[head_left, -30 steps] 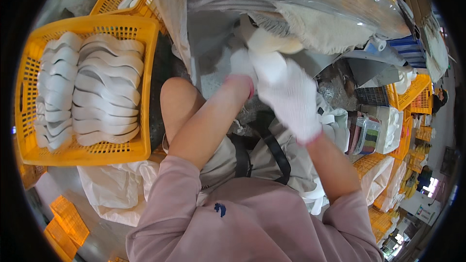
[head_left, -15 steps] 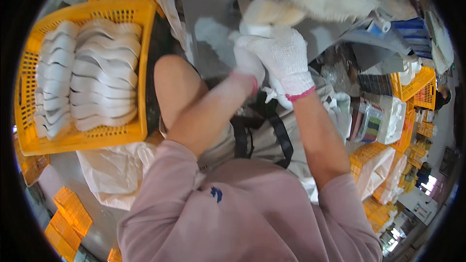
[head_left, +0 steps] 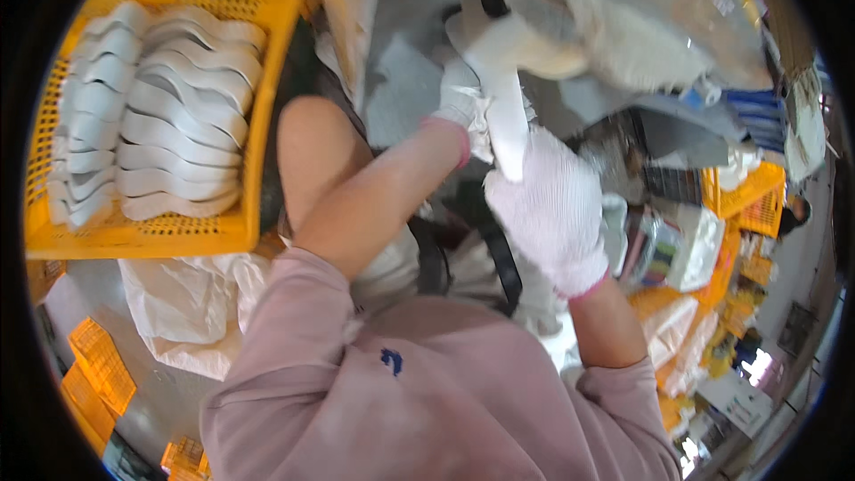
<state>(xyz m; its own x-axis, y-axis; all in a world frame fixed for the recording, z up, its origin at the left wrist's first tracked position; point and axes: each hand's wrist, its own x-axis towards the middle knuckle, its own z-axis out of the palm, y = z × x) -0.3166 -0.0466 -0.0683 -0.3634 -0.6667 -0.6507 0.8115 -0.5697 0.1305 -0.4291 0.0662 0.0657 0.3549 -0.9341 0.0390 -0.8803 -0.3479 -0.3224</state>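
My left hand (head_left: pixel 460 95), in a white knit glove with a pink cuff, is closed on one side of a smooth white sole-shaped piece (head_left: pixel 508 125). My right hand (head_left: pixel 554 209), gloved alike, is at the lower end of that piece with its fingers curled around it, mostly hidden from above. The piece stands nearly upright between both hands. Its upper end meets a cream-coloured rounded part (head_left: pixel 525 46); whether they touch I cannot make out. At the left, a yellow plastic crate (head_left: pixel 142 248) holds stacked rows of white wavy pieces (head_left: pixel 183 129).
A clear plastic sheet (head_left: pixel 659 0) hangs over the work area at the upper right. White sacks (head_left: pixel 183 303) lie under the crate. More yellow crates (head_left: pixel 102 361) stand on the floor at the lower left. Crates and a white box (head_left: pixel 690 249) line the right side.
My right hand has come down and to the right, apart from my left hand. The white piece between them now shows more plainly. The view has shifted slightly.
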